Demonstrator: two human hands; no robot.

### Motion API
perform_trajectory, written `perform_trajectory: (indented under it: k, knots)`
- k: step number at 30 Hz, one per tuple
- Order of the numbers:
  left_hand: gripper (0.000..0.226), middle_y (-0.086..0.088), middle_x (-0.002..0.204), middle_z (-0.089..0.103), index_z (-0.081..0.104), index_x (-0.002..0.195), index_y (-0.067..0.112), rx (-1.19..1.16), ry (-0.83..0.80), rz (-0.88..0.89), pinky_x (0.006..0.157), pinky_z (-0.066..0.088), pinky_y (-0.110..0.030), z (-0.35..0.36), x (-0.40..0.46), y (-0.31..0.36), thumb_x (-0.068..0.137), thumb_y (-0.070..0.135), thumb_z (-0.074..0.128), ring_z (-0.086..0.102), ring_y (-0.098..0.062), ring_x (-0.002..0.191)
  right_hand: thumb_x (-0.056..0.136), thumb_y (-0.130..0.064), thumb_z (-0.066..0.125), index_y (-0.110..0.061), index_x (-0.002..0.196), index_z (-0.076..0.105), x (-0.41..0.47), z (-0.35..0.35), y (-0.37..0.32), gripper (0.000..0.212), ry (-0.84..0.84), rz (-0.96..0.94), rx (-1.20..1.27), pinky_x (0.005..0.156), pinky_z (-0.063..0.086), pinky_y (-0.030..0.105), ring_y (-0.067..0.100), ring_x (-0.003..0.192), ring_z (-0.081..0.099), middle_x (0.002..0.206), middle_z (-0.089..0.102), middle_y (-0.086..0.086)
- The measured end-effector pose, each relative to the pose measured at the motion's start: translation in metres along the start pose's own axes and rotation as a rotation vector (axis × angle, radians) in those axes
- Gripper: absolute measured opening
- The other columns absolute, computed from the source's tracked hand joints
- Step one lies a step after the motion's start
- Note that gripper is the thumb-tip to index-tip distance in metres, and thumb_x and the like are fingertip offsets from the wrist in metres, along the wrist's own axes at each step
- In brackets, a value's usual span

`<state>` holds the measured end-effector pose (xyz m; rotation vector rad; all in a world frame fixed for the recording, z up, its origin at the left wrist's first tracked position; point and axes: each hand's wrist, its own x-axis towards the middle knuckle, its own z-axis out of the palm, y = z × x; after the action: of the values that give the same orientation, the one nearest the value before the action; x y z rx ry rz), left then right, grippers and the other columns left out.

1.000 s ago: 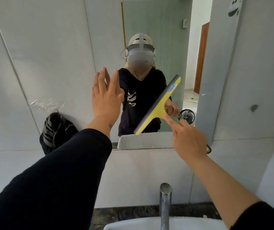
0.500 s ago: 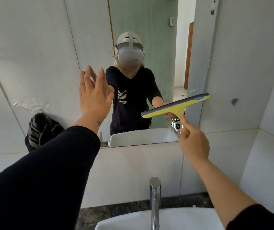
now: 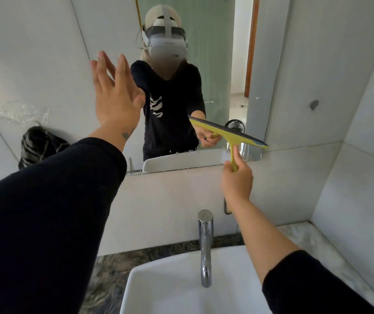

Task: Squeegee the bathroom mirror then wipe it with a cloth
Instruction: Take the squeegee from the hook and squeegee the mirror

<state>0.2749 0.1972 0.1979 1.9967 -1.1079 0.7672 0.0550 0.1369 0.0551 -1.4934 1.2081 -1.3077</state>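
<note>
The bathroom mirror (image 3: 215, 53) hangs on the tiled wall ahead and reflects a person in a black shirt. My right hand (image 3: 237, 182) is shut on the handle of a yellow squeegee (image 3: 231, 134). Its grey blade lies nearly level, tilted down to the right, at the mirror's lower right part. My left hand (image 3: 115, 96) is raised flat with fingers spread, at the mirror's left edge; whether it touches the glass I cannot tell. No cloth shows clearly.
A chrome tap (image 3: 205, 243) rises over a white basin (image 3: 170, 288) below. A dark striped bundle (image 3: 38, 146) hangs on the left wall under clear tape. A marble counter (image 3: 331, 252) runs to the right corner wall.
The squeegee blade swung from steeply tilted, through level, to sloping down to the right, and dropped lower on the mirror. My view moved closer and lower. The left hand kept its raised pose.
</note>
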Motion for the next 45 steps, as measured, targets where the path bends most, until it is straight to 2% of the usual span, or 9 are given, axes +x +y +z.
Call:
perform_trajectory:
  k: [5,9,14,17,22,27,33,39,45]
  knots:
    - [0.079,-0.010,0.159,-0.008,0.007,0.150,0.029,-0.028,0.014,0.014,0.109,0.035,-0.045,0.000,0.000,0.001,0.089,0.025,0.058,-0.009,-0.031,0.146,0.097,-0.012,0.043,-0.031,0.142,0.040,-0.014,0.024,-0.006,0.048,-0.007,0.047,0.065,0.074,0.051,0.033,0.019,0.090,0.059,0.129,0.060,0.005]
    - [0.077,-0.011,0.159,-0.006,0.010,0.150,0.028,-0.032,0.012,0.019,0.112,0.031,-0.047,0.002,-0.001,-0.001,0.089,0.027,0.057,-0.006,-0.031,0.146,0.096,-0.011,0.041,-0.032,0.142,0.040,-0.025,0.049,-0.011,0.050,-0.014,0.040,0.073,0.066,0.045,0.025,0.016,0.083,0.056,0.121,0.065,0.008]
    - [0.069,-0.008,0.159,-0.001,0.016,0.149,0.029,-0.035,0.006,0.025,0.115,0.021,-0.051,0.001,-0.017,-0.012,0.092,0.029,0.055,0.001,-0.030,0.146,0.096,-0.011,0.043,-0.031,0.142,0.040,-0.046,0.073,-0.018,0.050,-0.050,-0.087,-0.026,0.052,0.034,0.014,0.013,0.069,0.051,0.081,0.062,-0.001]
    - [0.066,-0.007,0.159,0.004,0.022,0.148,0.030,-0.067,0.026,0.031,0.114,0.022,-0.052,0.003,-0.028,-0.022,0.092,0.027,0.056,0.003,-0.031,0.146,0.096,-0.013,0.043,-0.032,0.142,0.040,-0.059,0.085,-0.021,0.050,-0.069,-0.158,-0.098,0.052,0.036,0.020,0.014,0.066,0.050,0.071,0.054,-0.001]
    - [0.065,-0.004,0.159,0.003,0.021,0.147,0.034,-0.061,0.011,-0.001,0.111,0.030,-0.052,0.016,-0.048,-0.034,0.093,0.028,0.056,0.005,-0.029,0.146,0.096,-0.014,0.041,-0.034,0.144,0.035,-0.073,0.100,-0.019,0.052,-0.112,-0.289,-0.245,0.063,0.049,0.034,0.018,0.070,0.053,0.078,0.057,0.001]
    - [0.071,-0.003,0.160,-0.001,0.017,0.149,0.033,-0.046,-0.008,-0.003,0.105,0.041,-0.045,0.029,-0.059,-0.038,0.091,0.027,0.058,0.008,-0.025,0.146,0.098,-0.014,0.038,-0.040,0.146,0.026,-0.074,0.098,-0.007,0.056,-0.236,-0.493,-0.516,0.054,0.040,0.031,0.022,0.070,0.054,0.091,0.056,-0.001]
    - [0.088,-0.007,0.159,-0.008,0.007,0.150,0.031,-0.002,-0.044,-0.017,0.097,0.049,-0.041,0.034,-0.062,-0.034,0.086,0.024,0.066,0.009,-0.026,0.146,0.089,-0.002,0.044,-0.040,0.148,0.020,-0.048,0.068,-0.006,0.074,-0.279,-0.714,-0.850,0.042,0.013,0.026,0.020,0.059,0.037,0.095,0.053,0.002]
    - [0.085,-0.013,0.159,-0.007,0.003,0.151,0.026,0.054,-0.029,-0.027,0.117,0.018,-0.045,0.038,-0.066,-0.025,0.089,0.032,0.060,-0.001,-0.031,0.146,0.075,0.006,0.058,-0.034,0.139,0.045,-0.020,0.046,0.004,0.076,-0.209,-0.854,-0.921,0.042,0.022,0.023,0.021,0.048,0.032,0.074,0.052,0.005]
    - [0.087,-0.012,0.159,-0.005,0.008,0.151,0.028,0.063,-0.077,0.017,0.117,0.017,-0.052,0.052,-0.082,-0.004,0.086,0.028,0.065,-0.002,-0.031,0.146,0.069,0.009,0.061,-0.033,0.132,0.054,-0.006,0.023,0.012,0.076,-0.137,-0.809,-0.921,0.043,0.012,0.018,0.020,0.044,0.027,0.065,0.041,0.002]
